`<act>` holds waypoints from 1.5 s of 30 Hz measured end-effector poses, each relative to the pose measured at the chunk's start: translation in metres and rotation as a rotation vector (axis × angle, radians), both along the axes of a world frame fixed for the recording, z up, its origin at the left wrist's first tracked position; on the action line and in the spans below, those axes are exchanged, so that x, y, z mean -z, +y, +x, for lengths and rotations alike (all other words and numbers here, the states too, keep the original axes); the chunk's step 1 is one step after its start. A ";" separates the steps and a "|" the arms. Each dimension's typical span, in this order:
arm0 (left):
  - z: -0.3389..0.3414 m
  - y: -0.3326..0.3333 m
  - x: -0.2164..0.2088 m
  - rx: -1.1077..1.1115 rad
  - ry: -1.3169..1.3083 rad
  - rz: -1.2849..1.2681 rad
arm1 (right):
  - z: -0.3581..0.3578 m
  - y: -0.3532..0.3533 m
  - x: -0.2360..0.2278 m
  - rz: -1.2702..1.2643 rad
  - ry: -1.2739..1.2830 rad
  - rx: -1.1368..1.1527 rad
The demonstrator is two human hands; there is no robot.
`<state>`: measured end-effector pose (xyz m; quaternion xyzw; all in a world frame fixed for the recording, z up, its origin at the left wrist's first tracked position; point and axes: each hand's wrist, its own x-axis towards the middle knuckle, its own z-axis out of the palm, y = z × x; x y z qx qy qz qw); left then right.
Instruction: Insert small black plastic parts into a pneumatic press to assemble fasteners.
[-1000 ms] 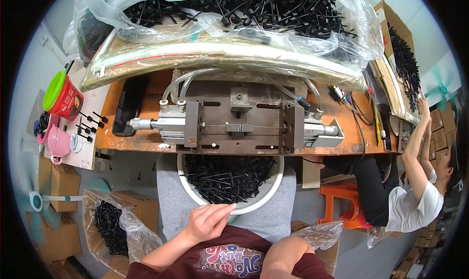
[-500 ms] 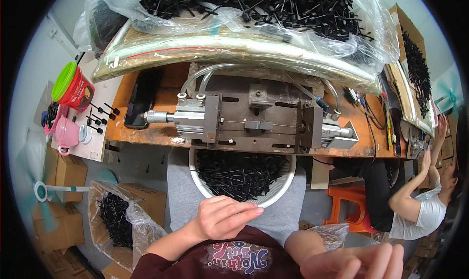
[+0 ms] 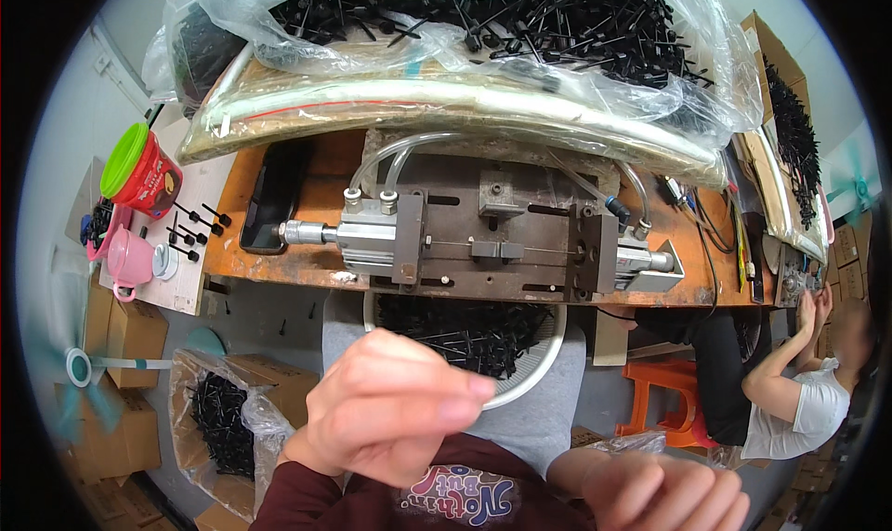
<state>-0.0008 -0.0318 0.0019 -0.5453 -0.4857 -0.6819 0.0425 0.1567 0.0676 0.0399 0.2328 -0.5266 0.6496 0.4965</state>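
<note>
Left hand (image 3: 390, 406) pinched, nearer, the white basket (image 3: 546, 368) of black parts (image 3: 474, 336) just beyond; right hand (image 3: 664, 498) half-curled, farther off (whether either grips anything, can't tell)!

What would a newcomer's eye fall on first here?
Probably the heap of black parts in the plastic-lined box across the top. Next, the dark metal fixture with silver cylinders on the orange bench, mid-picture. Then the left hand, partly hiding the white basket below the bench.
</note>
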 end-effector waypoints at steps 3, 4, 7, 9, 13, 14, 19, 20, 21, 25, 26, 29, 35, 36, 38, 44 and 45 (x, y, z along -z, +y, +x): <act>0.007 0.002 0.006 0.029 -0.144 0.186 | -0.009 0.028 0.010 0.151 -0.258 0.366; 0.005 0.000 0.010 0.030 -0.115 0.116 | -0.016 0.048 0.013 0.183 -0.389 0.566; 0.004 -0.011 0.023 0.012 -0.076 -0.043 | -0.065 0.113 -0.001 0.212 -0.636 0.773; 0.006 -0.009 0.033 0.025 -0.016 -0.077 | -0.100 0.166 -0.017 0.513 -0.573 0.994; 0.012 -0.006 0.053 0.025 0.083 -0.104 | -0.153 0.236 -0.041 1.016 -0.688 1.180; 0.013 -0.006 0.056 0.023 0.102 -0.117 | -0.164 0.242 -0.046 1.186 -0.808 1.224; 0.014 -0.014 0.068 0.014 0.134 -0.196 | -0.210 0.257 -0.041 1.612 -1.301 1.151; 0.013 -0.017 0.069 0.018 0.132 -0.214 | -0.208 0.262 -0.039 1.612 -1.311 1.144; 0.013 -0.019 0.072 0.007 0.122 -0.236 | -0.209 0.258 -0.036 1.623 -1.312 1.121; 0.013 -0.027 0.082 0.032 -0.051 -0.278 | -0.195 0.266 -0.038 1.505 -1.172 0.995; 0.012 -0.031 0.085 0.032 -0.079 -0.298 | -0.192 0.264 -0.042 1.436 -1.182 0.945; 0.014 -0.030 0.090 -0.023 -0.024 -0.307 | -0.192 0.247 -0.066 1.403 -1.302 0.870; 0.020 -0.022 0.088 0.037 0.025 -0.253 | -0.205 0.226 -0.072 1.142 -1.467 0.531; 0.021 -0.021 0.087 0.056 0.009 -0.244 | -0.204 0.225 -0.072 1.190 -1.433 0.543; 0.021 -0.023 0.088 0.061 -0.002 -0.244 | -0.201 0.221 -0.072 1.287 -1.361 0.564; 0.021 -0.031 0.100 0.088 -0.093 -0.274 | -0.192 0.233 -0.052 1.401 -1.231 0.748; 0.021 -0.032 0.100 0.106 -0.090 -0.299 | -0.189 0.236 -0.051 1.342 -1.177 0.775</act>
